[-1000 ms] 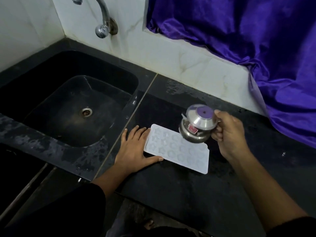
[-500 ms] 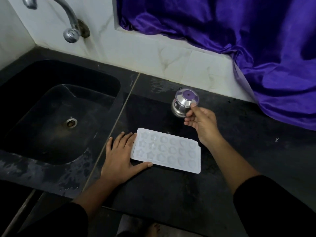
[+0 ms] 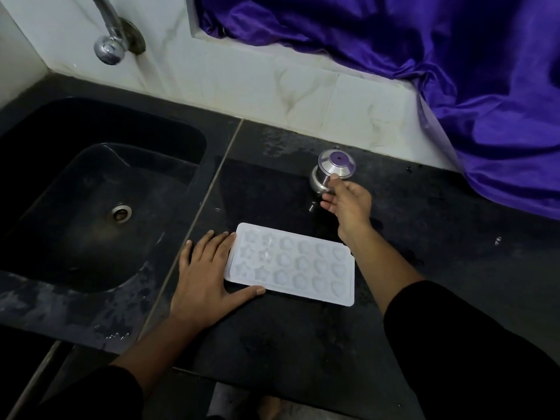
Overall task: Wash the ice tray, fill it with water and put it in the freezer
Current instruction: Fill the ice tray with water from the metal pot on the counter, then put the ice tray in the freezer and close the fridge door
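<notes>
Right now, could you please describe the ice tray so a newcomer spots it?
Right of the black sink, on the dark counter, the ice tray lies flat beside the left hand. Unlike the steel pot behind, it is white with star and heart pockets.

Black stone countertop (image 3: pixel 303 344), wet in patches, black sink (image 3: pixel 45 140) sunk into its left side, round metal drain (image 3: pixel 121 213) at the basin floor, chrome tap (image 3: pixel 110 34) on white marbled wall tiles (image 3: pixel 272 80), crumpled purple satin cloth (image 3: pixel 424 56) draped over the ledge, upper right.

Left hand (image 3: pixel 206 277) flat on counter (image 3: pixel 303 344), touching ice tray (image 3: pixel 291 265); right hand (image 3: pixel 348 204) holds steel pot (image 3: pixel 330 165) upright behind.
</notes>
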Demonstrator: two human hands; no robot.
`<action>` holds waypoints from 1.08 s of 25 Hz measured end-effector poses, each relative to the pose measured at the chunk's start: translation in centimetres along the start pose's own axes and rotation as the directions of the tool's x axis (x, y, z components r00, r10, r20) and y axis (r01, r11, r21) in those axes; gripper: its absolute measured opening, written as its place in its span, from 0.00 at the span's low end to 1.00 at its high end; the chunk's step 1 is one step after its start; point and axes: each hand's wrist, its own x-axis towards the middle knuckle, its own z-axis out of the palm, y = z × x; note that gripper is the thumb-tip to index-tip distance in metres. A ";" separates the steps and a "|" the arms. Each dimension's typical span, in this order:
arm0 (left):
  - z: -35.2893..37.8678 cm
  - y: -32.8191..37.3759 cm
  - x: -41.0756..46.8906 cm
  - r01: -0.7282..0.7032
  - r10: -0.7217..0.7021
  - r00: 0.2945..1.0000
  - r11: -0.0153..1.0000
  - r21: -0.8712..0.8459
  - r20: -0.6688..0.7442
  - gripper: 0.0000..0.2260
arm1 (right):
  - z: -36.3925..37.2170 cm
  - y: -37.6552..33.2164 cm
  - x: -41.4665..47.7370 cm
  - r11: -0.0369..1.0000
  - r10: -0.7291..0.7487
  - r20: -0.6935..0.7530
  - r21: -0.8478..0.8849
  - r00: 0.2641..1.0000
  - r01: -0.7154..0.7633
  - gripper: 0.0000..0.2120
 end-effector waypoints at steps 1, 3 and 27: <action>0.0 0.0 0.0 -0.002 0.002 1.000 1.000 -0.001 0.003 0.52 | -0.2 -0.1 -0.2 1.000 0.000 -0.045 -0.027 0.999 -0.001 0.11; 0.0 0.0 0.0 -0.006 0.006 1.000 1.000 -0.007 0.002 0.52 | -1.3 -0.4 -1.1 0.994 0.008 -0.105 -0.107 0.994 -0.019 0.12; -3.5 -0.2 -1.0 0.178 -0.167 0.984 0.867 -0.466 0.064 0.29 | -8.9 5.0 -14.3 0.863 -0.099 0.037 -0.495 0.994 0.104 0.13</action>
